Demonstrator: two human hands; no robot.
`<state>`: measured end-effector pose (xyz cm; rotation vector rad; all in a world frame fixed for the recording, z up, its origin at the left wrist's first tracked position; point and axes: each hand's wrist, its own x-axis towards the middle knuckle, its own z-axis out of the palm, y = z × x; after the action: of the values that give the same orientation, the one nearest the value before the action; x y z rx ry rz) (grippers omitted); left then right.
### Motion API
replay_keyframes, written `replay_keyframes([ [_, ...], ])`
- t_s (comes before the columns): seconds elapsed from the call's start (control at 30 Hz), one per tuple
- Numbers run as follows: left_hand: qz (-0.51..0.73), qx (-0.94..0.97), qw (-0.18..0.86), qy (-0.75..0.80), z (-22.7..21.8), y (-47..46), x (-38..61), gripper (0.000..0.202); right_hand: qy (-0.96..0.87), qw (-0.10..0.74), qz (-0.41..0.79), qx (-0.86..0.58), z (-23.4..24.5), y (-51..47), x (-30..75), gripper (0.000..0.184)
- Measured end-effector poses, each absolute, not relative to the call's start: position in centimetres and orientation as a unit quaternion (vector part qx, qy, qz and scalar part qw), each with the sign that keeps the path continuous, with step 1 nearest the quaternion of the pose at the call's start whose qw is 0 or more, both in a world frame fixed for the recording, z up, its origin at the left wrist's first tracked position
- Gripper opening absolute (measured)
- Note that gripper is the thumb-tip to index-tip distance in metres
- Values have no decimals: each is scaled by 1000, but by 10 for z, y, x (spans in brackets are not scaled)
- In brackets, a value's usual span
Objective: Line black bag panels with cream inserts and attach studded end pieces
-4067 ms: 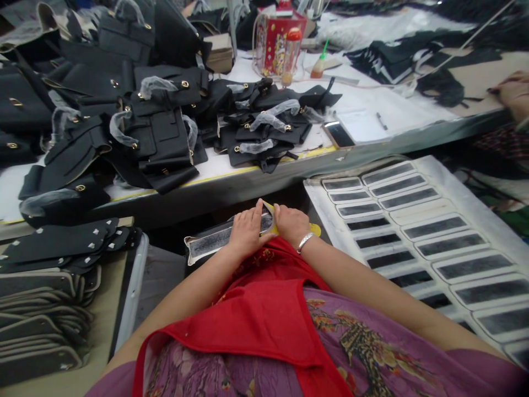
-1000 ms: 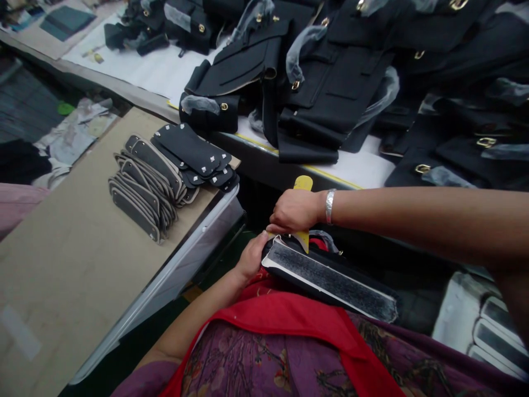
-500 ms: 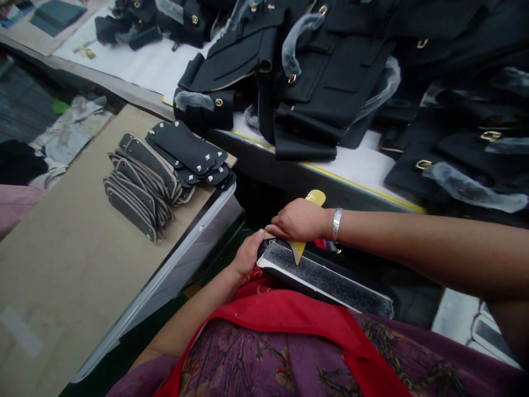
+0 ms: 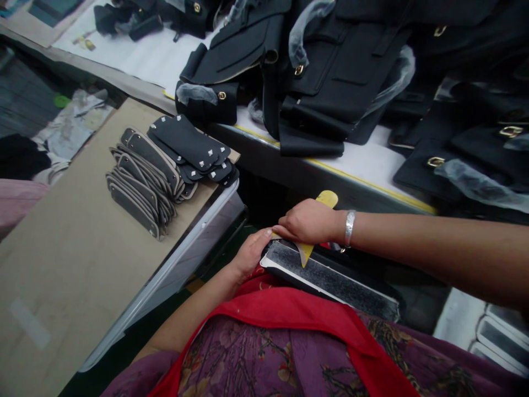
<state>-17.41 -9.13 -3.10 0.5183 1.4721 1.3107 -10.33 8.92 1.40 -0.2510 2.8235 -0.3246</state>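
Yellow scraper (image 4: 305, 251), dark grey white-edged strip (image 4: 330, 278), red apron (image 4: 289, 325) over purple floral-patterned garment (image 4: 256, 364), silver bracelet (image 4: 349, 227).

The right hand (image 4: 308, 220) covers the middle of the yellow tool (image 4: 328, 198); only its rounded far end and pointed tip show. The left hand (image 4: 250, 255) hides the left end of the dark strip (image 4: 330, 278). The black bag parts (image 4: 339, 71) run off the far and right edges. The framed strips (image 4: 496, 331) at near right are cut off. At far left the floor litter (image 4: 70, 129) is too blurred to identify.
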Motion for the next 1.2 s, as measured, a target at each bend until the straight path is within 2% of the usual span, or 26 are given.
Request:
replay_keyframes([
  [0.13,551,210,530,609,-28,-91,-174,45,975,151,-113,-117,16,91,-108,60],
  [0.43,516,247,538,619,-32,-91,-175,35,979,144,-136,41,17,63,-66,63],
  [0.73,466,316,526,637,-23,-87,-180,30,971,196,-110,83,28,60,-60,62],
  [0.87,451,332,523,643,-22,-87,-185,36,967,213,-82,114,41,50,-57,65],
  [1.03,476,303,593,575,-21,-88,-203,47,952,218,-64,208,65,45,-41,63],
  [1.1,470,289,581,598,-15,-95,-213,50,930,207,-83,291,77,44,-21,63],
  [1.2,441,267,574,636,-5,-112,-222,50,885,185,-197,379,89,34,19,60],
])
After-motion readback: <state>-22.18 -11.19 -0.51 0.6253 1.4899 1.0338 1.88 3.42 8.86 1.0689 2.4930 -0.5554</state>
